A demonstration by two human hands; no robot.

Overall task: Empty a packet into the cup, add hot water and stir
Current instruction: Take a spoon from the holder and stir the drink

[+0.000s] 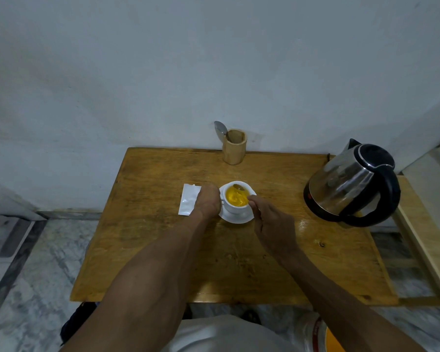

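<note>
Both forearms are bare and sleeveless; a pale grey garment (229,334) covers the lap.

The wooden table (163,240) looked varnished, slightly glossy. On it, the kettle (351,184) was polished metal with black plastic; cup (236,208) and saucer (235,218) glossy white ceramic; the holder (234,147) matt bamboo.

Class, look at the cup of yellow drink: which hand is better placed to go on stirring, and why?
The right hand: its fingertips are at the cup rim, apparently pinching the spoon standing in the drink. The left hand is at the cup's handle side, steadying it.
</note>
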